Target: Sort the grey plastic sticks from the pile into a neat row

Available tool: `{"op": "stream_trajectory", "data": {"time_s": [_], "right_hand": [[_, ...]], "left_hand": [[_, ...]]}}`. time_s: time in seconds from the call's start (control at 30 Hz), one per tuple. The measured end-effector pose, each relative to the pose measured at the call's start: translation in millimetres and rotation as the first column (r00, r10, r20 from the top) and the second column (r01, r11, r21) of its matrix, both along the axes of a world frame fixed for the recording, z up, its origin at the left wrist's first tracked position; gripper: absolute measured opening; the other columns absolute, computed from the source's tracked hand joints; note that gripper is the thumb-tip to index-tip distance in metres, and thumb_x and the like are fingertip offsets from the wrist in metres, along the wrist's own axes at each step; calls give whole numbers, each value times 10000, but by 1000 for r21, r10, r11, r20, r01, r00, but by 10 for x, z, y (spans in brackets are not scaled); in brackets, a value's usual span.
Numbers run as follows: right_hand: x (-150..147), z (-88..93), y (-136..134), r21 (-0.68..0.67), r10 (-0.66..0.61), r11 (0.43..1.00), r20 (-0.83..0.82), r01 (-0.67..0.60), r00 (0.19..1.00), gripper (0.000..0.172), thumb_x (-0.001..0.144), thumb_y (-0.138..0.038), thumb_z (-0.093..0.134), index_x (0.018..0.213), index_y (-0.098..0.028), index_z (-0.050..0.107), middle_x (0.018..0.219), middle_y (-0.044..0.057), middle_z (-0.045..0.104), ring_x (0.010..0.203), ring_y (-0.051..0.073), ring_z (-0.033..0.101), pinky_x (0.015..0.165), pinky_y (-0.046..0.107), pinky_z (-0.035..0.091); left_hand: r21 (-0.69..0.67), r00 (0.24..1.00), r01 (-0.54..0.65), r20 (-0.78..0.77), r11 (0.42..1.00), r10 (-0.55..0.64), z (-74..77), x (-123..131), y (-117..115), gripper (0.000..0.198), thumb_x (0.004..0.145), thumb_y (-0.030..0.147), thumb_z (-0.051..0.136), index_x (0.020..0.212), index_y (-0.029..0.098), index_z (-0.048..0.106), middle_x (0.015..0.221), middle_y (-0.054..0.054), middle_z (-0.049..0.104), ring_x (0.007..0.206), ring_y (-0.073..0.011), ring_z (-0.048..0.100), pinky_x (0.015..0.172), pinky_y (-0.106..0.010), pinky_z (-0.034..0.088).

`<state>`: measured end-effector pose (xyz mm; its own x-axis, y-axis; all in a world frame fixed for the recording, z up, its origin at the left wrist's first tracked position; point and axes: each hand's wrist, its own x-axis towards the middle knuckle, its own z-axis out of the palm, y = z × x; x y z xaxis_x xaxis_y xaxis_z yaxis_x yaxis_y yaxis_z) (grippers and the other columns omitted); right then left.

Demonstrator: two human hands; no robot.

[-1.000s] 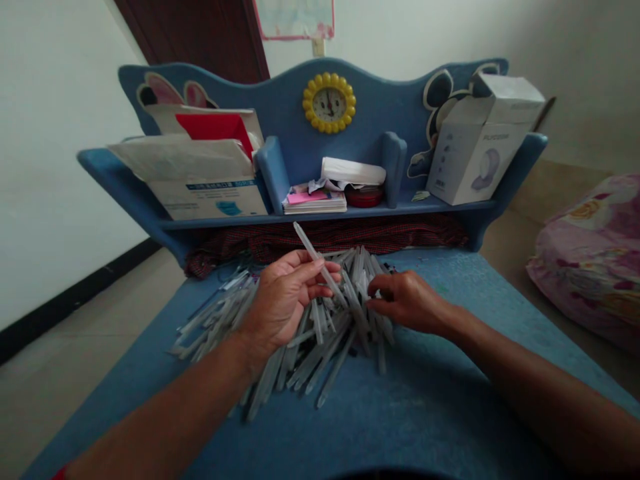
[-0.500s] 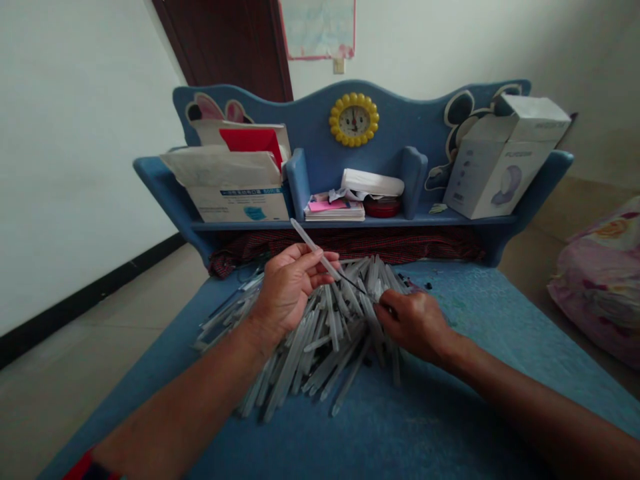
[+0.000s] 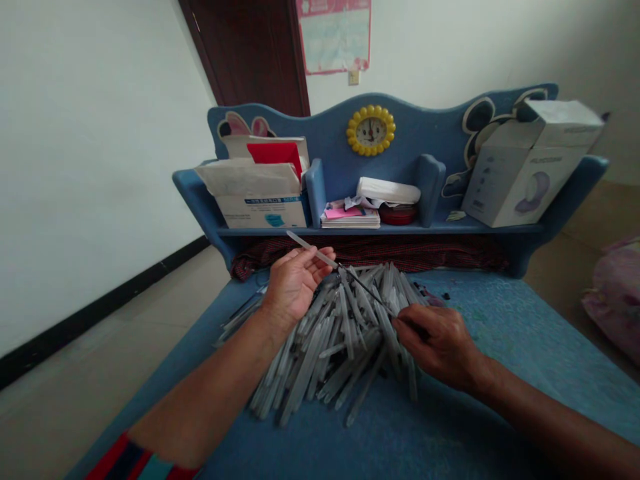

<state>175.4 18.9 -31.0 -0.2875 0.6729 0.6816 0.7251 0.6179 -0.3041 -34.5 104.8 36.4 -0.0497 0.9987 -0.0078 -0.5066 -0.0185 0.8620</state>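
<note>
My left hand (image 3: 297,280) pinches a slim translucent white tube like a pen barrel (image 3: 299,241) between thumb and fingers, tilted with its far end up and to the left. From the tube's near end a thin dark rod like a pen refill (image 3: 364,287) slants down to my right hand (image 3: 437,340), whose curled fingers grip its other end. Under and between both hands lies a heap of similar translucent tubes (image 3: 305,363) on the blue table (image 3: 390,440). The right fingertips are partly hidden.
A blue shelf (image 3: 385,231) at the table's back carries an opened mask box (image 3: 265,210), papers (image 3: 350,222), a white case (image 3: 389,191) and a tall white box (image 3: 520,177). Dark checked cloth (image 3: 400,252) lies beneath it. A yellow flower clock (image 3: 371,130) hangs above.
My right hand has moved away from the left, down and to the right. A longer stretch of the dark refill shows between them. The whole view has shifted slightly.
</note>
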Motion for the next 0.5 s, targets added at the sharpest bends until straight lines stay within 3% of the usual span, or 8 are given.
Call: {"op": "stream_trajectory", "data": {"time_s": [0.3, 0.5], "right_hand": [[-5, -22, -9, -6, 35, 999, 17, -34, 999, 219, 873, -230, 471, 682, -170, 559, 510, -19, 495, 455, 90, 463, 493, 248, 326], [-5, -8, -9, -17, 23, 1000, 33, -22, 999, 241, 885, -246, 473, 683, -158, 571, 513, -13, 506, 454, 87, 471, 496, 244, 320]], "left_hand": [[-47, 999, 10, 51, 999, -7, 34, -3, -4, 112, 814, 35, 510, 729, 106, 525, 765, -107, 700, 677, -155, 679, 530, -195, 527], [-63, 995, 95, 13, 993, -94, -27, 34, -37, 84, 807, 46, 543, 743, 99, 539, 787, -112, 701, 674, -155, 677, 531, -202, 531]]}}
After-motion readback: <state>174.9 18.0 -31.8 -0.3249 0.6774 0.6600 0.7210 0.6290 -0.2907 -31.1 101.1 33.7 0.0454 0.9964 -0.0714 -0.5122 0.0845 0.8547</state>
